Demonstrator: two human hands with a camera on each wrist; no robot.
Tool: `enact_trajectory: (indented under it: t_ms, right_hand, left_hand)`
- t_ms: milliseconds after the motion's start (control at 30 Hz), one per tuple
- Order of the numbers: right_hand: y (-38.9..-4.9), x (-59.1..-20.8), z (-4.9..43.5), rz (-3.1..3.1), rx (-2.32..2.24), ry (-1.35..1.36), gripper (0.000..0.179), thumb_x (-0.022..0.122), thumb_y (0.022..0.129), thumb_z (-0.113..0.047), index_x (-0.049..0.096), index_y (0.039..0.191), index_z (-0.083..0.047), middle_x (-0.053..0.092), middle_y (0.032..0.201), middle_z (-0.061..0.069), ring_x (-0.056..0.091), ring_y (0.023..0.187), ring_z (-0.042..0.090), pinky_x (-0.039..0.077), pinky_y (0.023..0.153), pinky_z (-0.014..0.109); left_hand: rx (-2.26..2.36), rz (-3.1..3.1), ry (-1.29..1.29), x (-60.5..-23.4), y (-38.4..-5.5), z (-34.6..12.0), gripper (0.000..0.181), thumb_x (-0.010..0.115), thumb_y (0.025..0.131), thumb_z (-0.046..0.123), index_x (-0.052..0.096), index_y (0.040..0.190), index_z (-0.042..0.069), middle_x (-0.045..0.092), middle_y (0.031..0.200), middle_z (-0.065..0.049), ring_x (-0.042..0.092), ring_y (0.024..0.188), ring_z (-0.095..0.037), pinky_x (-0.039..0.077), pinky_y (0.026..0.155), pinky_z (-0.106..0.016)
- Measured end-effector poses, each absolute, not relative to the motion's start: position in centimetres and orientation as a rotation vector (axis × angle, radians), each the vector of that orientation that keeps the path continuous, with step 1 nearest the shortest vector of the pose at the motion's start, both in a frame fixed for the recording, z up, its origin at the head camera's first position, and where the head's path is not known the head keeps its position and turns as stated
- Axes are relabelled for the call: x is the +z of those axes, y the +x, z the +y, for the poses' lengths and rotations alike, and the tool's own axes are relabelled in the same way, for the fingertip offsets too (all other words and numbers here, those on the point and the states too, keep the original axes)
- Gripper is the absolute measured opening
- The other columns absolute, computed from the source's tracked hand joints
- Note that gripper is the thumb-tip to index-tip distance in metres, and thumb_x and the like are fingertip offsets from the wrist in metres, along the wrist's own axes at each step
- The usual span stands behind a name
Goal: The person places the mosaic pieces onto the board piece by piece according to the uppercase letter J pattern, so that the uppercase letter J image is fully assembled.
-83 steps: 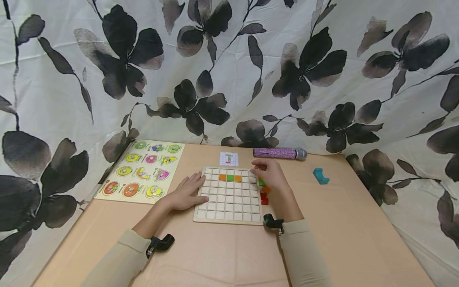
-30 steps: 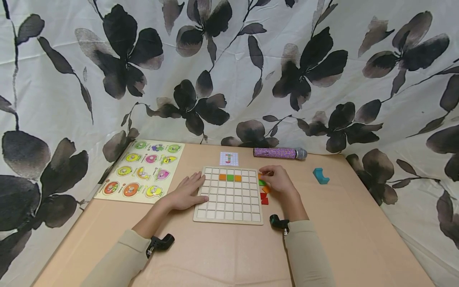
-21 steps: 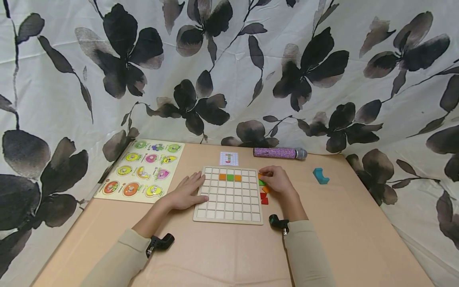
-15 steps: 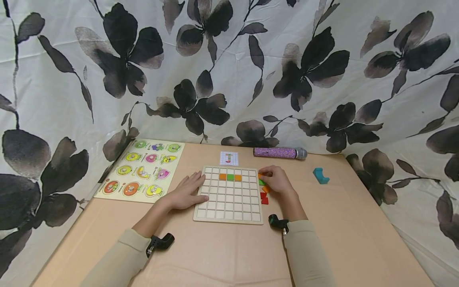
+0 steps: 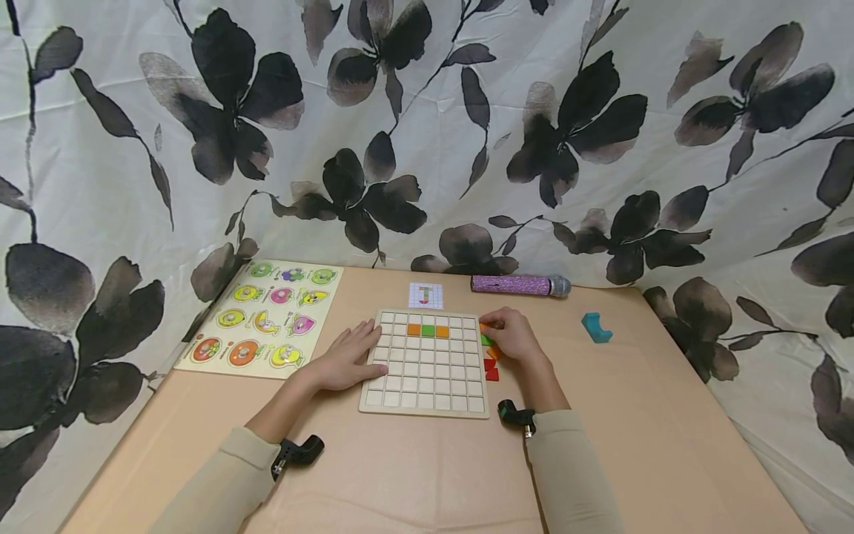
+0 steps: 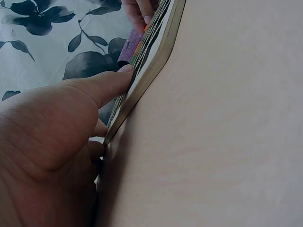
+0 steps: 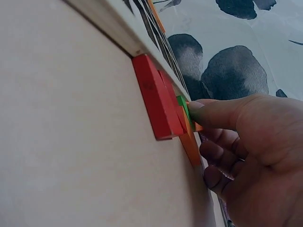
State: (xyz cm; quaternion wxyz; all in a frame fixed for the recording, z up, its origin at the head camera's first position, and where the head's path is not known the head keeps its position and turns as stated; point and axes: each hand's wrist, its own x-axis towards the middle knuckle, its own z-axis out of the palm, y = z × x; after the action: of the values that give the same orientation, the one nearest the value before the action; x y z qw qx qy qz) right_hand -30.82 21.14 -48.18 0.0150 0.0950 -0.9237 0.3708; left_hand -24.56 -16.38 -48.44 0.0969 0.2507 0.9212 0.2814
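Note:
A wooden board with a grid of square cells (image 5: 427, 378) lies on the table. In its second row sit an orange block (image 5: 414, 329), a green block (image 5: 428, 331) and another orange block (image 5: 442, 331). My left hand (image 5: 347, 360) rests on the board's left edge, fingers extended and thumb over the rim. Beside the right edge, my right hand (image 5: 517, 337) pinches a small orange block (image 7: 199, 126) between thumb and fingers, which mostly hide it. Close to those fingers lie red blocks (image 7: 156, 99), a green block (image 7: 182, 101) and an orange block (image 7: 189, 146).
A small pattern card (image 5: 425, 295) lies behind the board. Further right are a purple glittery microphone (image 5: 514, 285) and a teal curved block (image 5: 596, 328). A sheet of fruit pictures (image 5: 263, 319) lies to the left. A floral cloth (image 5: 427, 148) hangs behind the table.
From over the board's upper right corner, my right hand has moved right and slightly nearer, down to the loose blocks, then stayed there. My left hand and the blocks on the board look unchanged.

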Motion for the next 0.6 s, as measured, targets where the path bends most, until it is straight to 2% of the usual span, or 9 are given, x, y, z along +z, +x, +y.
enact_trajectory:
  t_ms: [367, 600]
  right_hand:
    - [-30.91, -48.16, 21.19, -2.856, 1.202, 0.312, 0.02, 0.07, 0.098, -0.005, 0.077, 0.117, -0.005, 0.073, 0.111, 0.013, 0.057, 0.09, 0.025, 0.047, 0.076, 0.032]
    - [-30.77, -47.95, 21.29, -2.805, 1.157, 0.313, 0.019, 0.074, 0.096, -0.006, 0.079, 0.114, -0.004, 0.073, 0.113, 0.016, 0.063, 0.096, 0.028, 0.051, 0.083, 0.037]
  left_hand:
    - [0.836, 2.725, 0.739, -48.43, -24.56, -16.37, 0.09, 0.064, 0.101, 0.047, 0.024, 0.163, -0.004, 0.01, 0.173, -0.025, 0.004, 0.162, -0.042, 0.002, 0.13, -0.062]
    - [0.833, 2.728, 0.735, -48.46, -24.57, -16.37, 0.09, 0.064, 0.101, 0.048, 0.023, 0.163, -0.004, 0.01, 0.173, -0.025, 0.004, 0.162, -0.041, 0.001, 0.13, -0.061]
